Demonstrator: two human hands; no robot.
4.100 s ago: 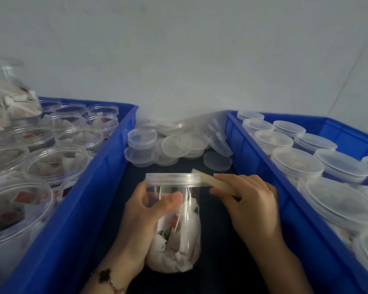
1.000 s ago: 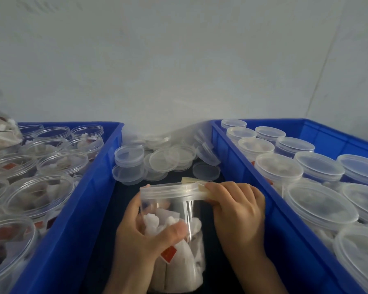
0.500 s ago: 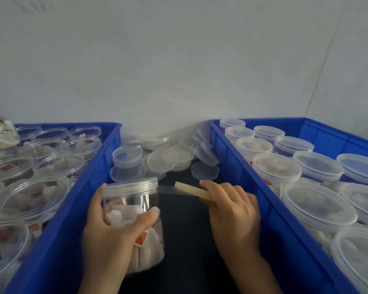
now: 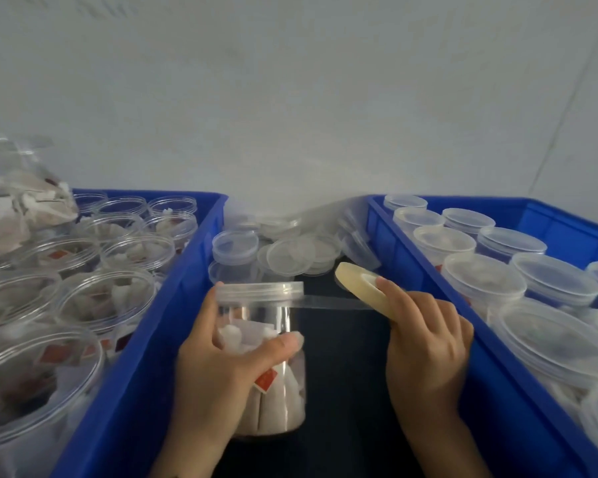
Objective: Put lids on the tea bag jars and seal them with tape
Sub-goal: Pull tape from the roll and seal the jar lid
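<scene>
Lower centre of the frame: the left hand (image 4: pixel 218 370) gripped a clear tea bag jar (image 4: pixel 273 381), thumb across its front wall and fingers curled round the back. The jar stood upright on the dark surface (image 4: pixel 346 391) between the two blue crates, with its lid (image 4: pixel 259 292) already seated. To its right, the right hand (image 4: pixel 425 343) held the tape roll (image 4: pixel 359 284), fingers curled over its lower edge. A strip of clear tape (image 4: pixel 332 301) ran taut from the roll to the lid's lower rim.

The seal was judged best made by keeping the strip tight and level over the seam between lid and jar while turning the jar into it; slack would probably wrinkle the tape. Open jars (image 4: pixel 107 298) filled the left crate (image 4: pixel 173 288), lidded jars (image 4: pixel 480 284) the right crate (image 4: pixel 428 305), and loose lids (image 4: pixel 290 257) lay at centre.
</scene>
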